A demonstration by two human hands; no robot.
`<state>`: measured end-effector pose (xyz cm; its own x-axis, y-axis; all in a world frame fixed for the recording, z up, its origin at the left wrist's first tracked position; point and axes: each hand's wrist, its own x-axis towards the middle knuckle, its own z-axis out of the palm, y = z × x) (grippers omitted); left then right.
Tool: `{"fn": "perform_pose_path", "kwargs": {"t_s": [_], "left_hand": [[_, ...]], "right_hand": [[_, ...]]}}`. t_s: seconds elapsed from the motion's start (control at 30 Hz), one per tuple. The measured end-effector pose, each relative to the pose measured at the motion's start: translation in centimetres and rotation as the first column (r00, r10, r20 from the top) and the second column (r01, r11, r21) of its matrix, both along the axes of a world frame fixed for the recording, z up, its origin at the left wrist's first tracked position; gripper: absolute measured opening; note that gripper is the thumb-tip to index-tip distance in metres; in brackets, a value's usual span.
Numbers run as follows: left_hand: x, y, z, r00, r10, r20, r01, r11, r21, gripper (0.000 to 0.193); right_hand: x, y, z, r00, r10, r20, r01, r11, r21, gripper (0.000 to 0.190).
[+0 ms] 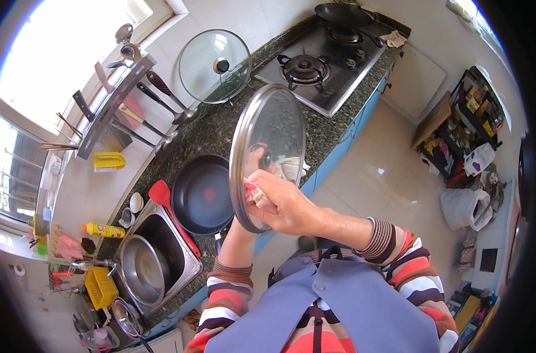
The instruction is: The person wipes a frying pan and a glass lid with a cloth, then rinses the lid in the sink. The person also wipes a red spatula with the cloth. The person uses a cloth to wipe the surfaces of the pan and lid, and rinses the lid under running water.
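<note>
A round glass pan lid with a steel rim [238,145] is held up on edge in front of me. Behind the glass, my left hand [258,159] grips its dark knob. My right hand [290,205] presses a bunched pale cloth [262,197] on the lid near its lower part. Just left of the lid, a dark non-stick frying pan [201,194] rests on the granite counter. Beside that pan, a red silicone spatula [175,216] lies along the sink's edge. More pale cloth [290,167] shows through and beyond the lid.
A steel basin [143,269] sits in the sink [193,269] at lower left. Another glass lid [201,57] leans on the wall. The gas hob [325,84] holds a black wok [343,16] at the far burner. Utensils hang from a wall rack [113,108].
</note>
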<state>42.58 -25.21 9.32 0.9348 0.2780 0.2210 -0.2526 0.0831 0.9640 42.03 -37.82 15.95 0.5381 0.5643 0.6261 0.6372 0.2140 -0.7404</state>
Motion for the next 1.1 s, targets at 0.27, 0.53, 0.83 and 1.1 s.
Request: {"fn": "perform_pose_path", "kwargs": {"t_s": [0.27,0.53,0.83,1.1], "left_hand": [[0.5,1.2,-1.6,0.914,-0.248,0.322,0.394,0.732,-0.556,0.047],[3.3,0.2,-0.9,0.962,0.071,0.265,0.12,0.76,-0.639,0.034],[2.2,0.6,-2.4,0.883,0.011,0.469,0.343,0.666,-0.662,0.032],[2.1,1.2,-2.9,0.879,-0.356,0.316,0.454,0.428,-0.781,0.024]], "right_hand": [[1.7,-0.5,0.2,0.456,0.44,-0.774,-0.313,0.893,0.324,0.024],[6.0,3.1,-1.4,0.876,-0.378,-0.3,0.362,0.926,-0.109,0.037],[5.0,3.3,-2.6,0.935,-0.201,0.291,0.193,0.98,0.056,0.034],[9.2,5.8,1.7,0.478,0.038,0.878,-0.175,0.983,0.053,0.03]]}}
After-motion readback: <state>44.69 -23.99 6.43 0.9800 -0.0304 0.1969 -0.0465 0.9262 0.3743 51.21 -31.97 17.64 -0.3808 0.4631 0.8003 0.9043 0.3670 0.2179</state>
